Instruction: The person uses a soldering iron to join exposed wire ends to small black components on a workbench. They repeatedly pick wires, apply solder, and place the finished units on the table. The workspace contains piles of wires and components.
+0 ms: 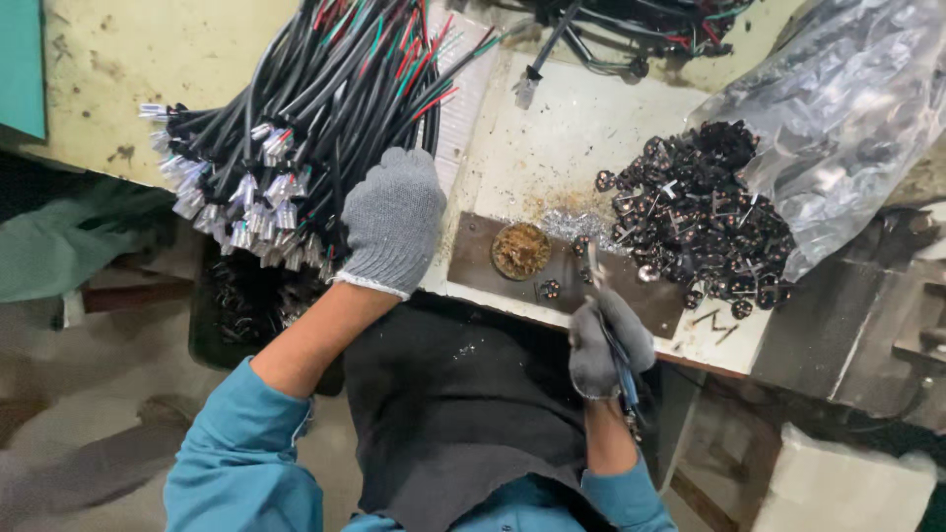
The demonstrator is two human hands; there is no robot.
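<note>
There is one camera, worn on the person's head. It looks almost straight down and sits close above the worktable (552, 128). The near edge of the worktable runs across the middle of the picture. Below that edge you see the person's own arms and dark apron (453, 394). The far part of the worktable is cut off at the top.

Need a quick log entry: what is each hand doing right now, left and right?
Left hand: gloved, resting palm-down on the cable bundle; grip cannot be told.
Right hand: gloved, fingers closed around a thin tool.
</note>
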